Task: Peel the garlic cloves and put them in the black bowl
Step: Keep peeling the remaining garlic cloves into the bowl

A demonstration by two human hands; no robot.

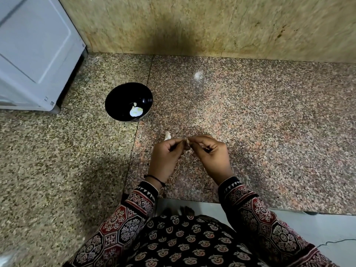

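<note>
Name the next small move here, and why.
Probably finish peeling: left hand and right hand both pinch one garlic clove, away from the black bowl, which already holds peeled cloves.

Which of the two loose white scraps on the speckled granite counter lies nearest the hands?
The small white scrap just beyond the left hand, toward the round black bowl. The other white scrap lies far back near the stone wall.

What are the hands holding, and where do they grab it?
A small garlic clove. The left hand pinches its left end, the right hand its right end, with fingertips.
</note>
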